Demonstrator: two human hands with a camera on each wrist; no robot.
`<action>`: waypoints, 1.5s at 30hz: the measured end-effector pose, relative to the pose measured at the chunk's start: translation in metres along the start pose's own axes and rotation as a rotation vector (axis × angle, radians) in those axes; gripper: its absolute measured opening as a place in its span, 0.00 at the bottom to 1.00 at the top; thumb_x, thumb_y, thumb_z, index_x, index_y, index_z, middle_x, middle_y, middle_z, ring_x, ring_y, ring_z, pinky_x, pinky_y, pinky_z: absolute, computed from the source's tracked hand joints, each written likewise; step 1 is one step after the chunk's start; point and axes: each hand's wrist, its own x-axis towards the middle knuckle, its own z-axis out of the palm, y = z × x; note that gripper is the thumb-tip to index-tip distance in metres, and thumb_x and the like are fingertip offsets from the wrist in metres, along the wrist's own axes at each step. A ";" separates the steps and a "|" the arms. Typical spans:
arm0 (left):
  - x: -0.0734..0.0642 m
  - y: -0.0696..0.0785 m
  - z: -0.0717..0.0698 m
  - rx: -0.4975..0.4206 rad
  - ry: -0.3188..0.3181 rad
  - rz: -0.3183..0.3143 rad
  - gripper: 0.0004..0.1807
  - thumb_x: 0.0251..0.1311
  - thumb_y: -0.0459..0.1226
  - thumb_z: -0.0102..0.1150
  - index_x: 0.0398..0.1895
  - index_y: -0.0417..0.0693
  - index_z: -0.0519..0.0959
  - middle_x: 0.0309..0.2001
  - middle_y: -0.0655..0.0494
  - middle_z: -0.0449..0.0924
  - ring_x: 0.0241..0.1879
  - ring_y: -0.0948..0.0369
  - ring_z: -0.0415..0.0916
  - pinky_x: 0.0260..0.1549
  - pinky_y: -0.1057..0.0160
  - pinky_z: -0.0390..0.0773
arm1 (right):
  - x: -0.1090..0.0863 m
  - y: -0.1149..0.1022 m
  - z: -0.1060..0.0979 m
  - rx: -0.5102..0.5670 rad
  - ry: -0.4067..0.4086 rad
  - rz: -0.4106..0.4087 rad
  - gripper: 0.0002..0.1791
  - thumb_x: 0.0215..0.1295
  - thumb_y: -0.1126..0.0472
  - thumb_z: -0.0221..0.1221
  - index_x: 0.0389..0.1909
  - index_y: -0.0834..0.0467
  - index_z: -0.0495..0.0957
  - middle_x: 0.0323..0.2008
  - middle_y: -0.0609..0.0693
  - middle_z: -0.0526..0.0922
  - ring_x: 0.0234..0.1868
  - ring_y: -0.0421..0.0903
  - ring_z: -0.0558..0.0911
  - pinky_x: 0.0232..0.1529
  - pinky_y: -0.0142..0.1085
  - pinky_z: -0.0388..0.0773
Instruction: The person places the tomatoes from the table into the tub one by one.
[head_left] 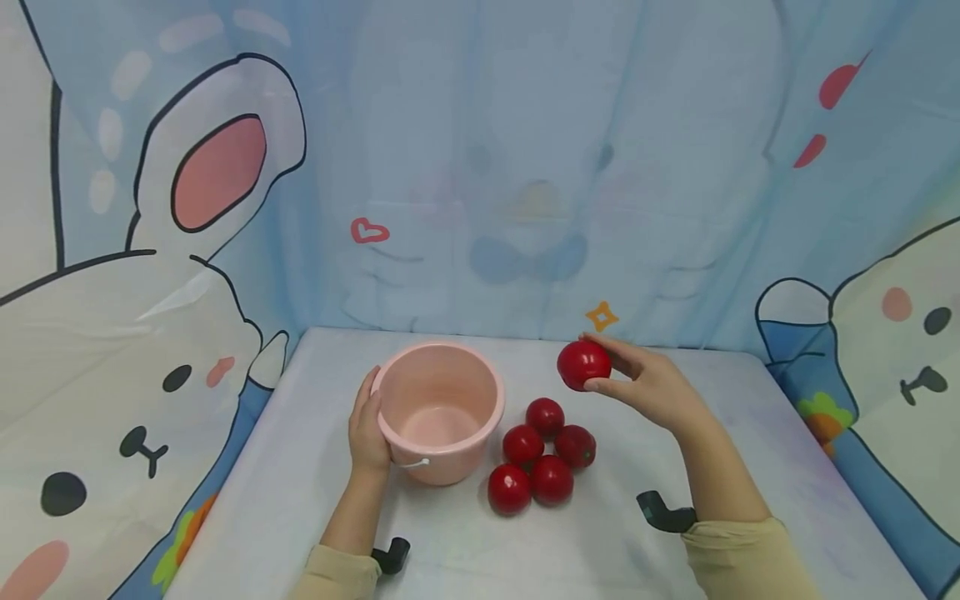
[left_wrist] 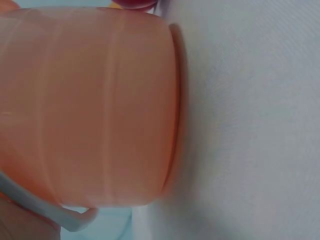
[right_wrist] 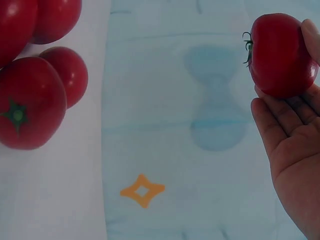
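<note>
Blue printed curtain (head_left: 660, 208) behind and at both sides, cartoon animals on it. White tabletop (head_left: 465, 550) next, far edge right up against the curtain. One pink bucket (head_left: 468, 460), upright, left of centre on the tabletop, nearer far edge than near edge; inner floor visible. Its wall fills much of left wrist view and blocks most of the fruit there. Two beige sleeves (head_left: 337, 573) come in over the tabletop's near edge. Left hand (head_left: 367, 429) against bucket's left side, fingers fairly straight along outer wall, thumb hard to make out. Right hand (head_left: 651, 383) narrowed on one red tomato (head_left: 582, 365), thumb below, fingers above, held up off the tabletop right of centre, toward far edge; green stem shows in right wrist view. Five loose tomatoes (head_left: 551, 480) clustered just right of bucket, about mid-tabletop; six total. Two black wrist mounts (head_left: 667, 517), one per arm. One pale handle (left_wrist: 40, 204), lowered on bucket's near side. Curtain small prints: one red heart, one orange star (head_left: 603, 307).
</note>
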 end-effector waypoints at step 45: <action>0.004 -0.004 0.002 0.056 0.004 -0.019 0.24 0.74 0.50 0.35 0.70 0.72 0.66 0.73 0.70 0.64 0.76 0.60 0.55 0.75 0.47 0.56 | 0.105 -0.093 0.068 0.094 -0.267 -0.116 0.39 0.51 0.36 0.70 0.67 0.30 0.68 0.63 0.36 0.76 0.65 0.41 0.77 0.58 0.46 0.80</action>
